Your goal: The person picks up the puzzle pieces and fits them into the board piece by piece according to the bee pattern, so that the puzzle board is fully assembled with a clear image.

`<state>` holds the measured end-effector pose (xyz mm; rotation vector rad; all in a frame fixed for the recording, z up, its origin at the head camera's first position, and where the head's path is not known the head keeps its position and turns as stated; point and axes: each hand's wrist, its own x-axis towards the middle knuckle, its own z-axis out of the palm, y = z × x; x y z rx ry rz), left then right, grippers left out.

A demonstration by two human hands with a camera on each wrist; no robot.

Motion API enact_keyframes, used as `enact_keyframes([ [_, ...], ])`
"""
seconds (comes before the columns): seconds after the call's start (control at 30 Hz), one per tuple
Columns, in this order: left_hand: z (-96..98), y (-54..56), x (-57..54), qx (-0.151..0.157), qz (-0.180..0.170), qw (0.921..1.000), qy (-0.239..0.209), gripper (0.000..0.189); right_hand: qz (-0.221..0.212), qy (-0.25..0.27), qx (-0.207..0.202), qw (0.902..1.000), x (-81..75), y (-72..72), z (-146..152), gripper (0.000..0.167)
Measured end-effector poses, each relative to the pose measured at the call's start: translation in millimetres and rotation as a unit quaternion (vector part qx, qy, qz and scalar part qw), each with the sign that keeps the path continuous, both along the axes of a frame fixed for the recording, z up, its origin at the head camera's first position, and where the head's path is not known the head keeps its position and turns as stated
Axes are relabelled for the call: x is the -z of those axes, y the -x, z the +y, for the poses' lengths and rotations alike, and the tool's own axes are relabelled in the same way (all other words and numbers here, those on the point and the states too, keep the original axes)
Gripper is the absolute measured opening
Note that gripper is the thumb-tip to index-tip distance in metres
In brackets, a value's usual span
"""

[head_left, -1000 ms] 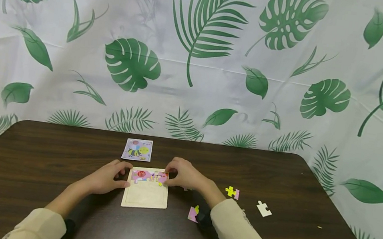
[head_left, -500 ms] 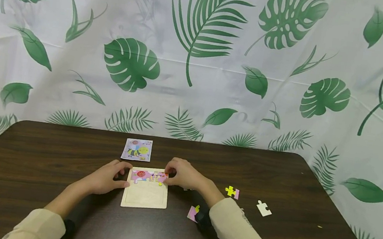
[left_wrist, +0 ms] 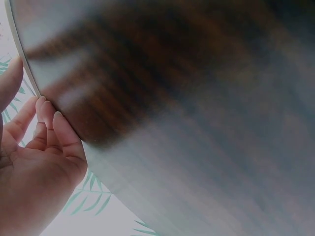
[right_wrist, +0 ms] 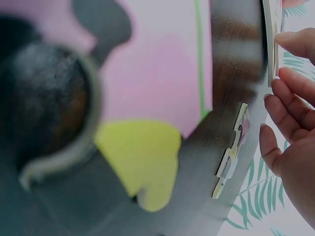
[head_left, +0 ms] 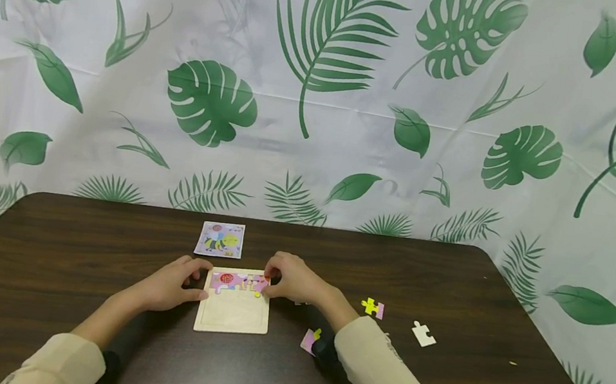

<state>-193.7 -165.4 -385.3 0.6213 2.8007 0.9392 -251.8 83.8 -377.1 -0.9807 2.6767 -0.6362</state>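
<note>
A light wooden puzzle tray (head_left: 232,317) lies on the dark table, with joined pink puzzle pieces (head_left: 232,281) along its far side. The left hand (head_left: 167,285) holds the tray's left edge, index finger near the far corner and thumb lower down. At the far right corner, the right hand (head_left: 296,279) grips the tray's edge with thumb and index finger, partly covering the pieces there. In the right wrist view, thumb and fingertips meet the tray's rim (right_wrist: 271,44), while the other fingers curl loosely. The left wrist view shows fingertips along the tray's thin edge (left_wrist: 23,59).
Behind the tray lies a bee picture card (head_left: 220,240). To the right are a yellow piece (head_left: 371,307) and a blank-side-up piece (head_left: 423,334). A pink-and-yellow piece (head_left: 308,340) sits beside the right wrist's dark camera (head_left: 326,353). Joined pieces (right_wrist: 231,152) lie under the right hand.
</note>
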Motion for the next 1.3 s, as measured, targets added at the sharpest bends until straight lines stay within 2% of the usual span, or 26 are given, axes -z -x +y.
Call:
enact_keyframes([
  [0.57, -0.1, -0.4, 0.6, -0.007, -0.006, 1.0, 0.002, 0.044, 0.004, 0.009, -0.002, 0.9999, -0.9, -0.9, -1.6, 0.022],
  [1.3, 0.3, -0.9, -0.1, -0.006, -0.003, 1.0, 0.002, 0.044, 0.022, -0.018, -0.009, 0.9995, -2.7, -1.5, -4.3, 0.02],
])
